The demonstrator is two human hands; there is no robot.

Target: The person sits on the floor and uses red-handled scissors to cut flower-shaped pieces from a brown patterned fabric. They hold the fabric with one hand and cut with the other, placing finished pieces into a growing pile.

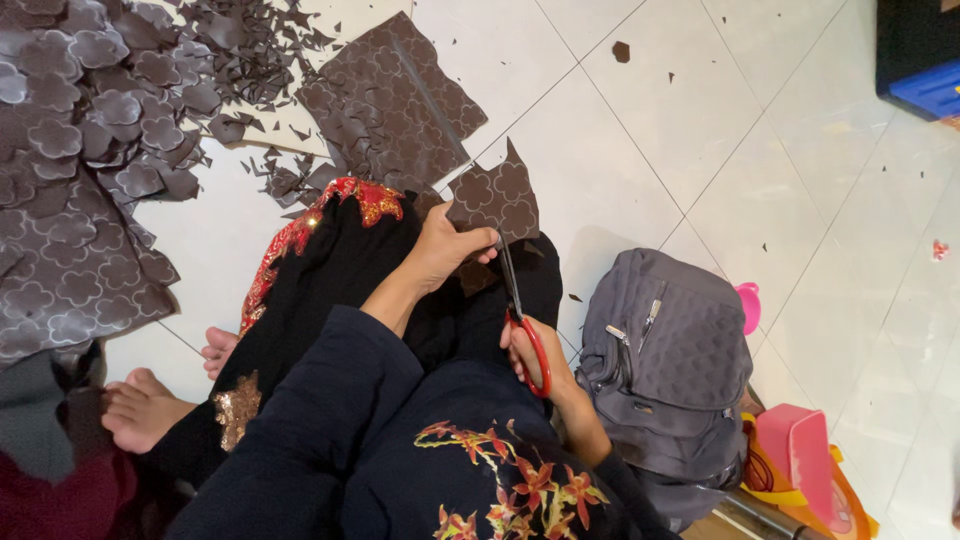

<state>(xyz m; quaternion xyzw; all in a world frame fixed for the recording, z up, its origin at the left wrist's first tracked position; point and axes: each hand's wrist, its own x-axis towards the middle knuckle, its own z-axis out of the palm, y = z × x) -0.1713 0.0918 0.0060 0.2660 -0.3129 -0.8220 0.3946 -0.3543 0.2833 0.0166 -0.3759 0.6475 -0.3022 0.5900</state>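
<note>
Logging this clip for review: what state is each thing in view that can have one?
Left hand: pinching the brown fabric piece, held up.
Right hand: fingers through the red-handled scissors, blades at the piece's lower edge.
Grey backpack: on the floor, zips look closed.
Cut flower shapes: heaped.
Patterned sheet: flat, partly cut away.

Fabric piece: dark brown, embossed with flower-shaped outlines; the edges are cut irregular, with one sharp point at the top. It is held up above the lap, almost flat toward the camera, pinched at its lower left corner.
Scissors: red plastic handles, dark thin blades. The blades are pointed up and away from the body and are set at the lower edge of the fabric piece. The handles are held low, near the lap, with fingers passed through the loops.
</note>
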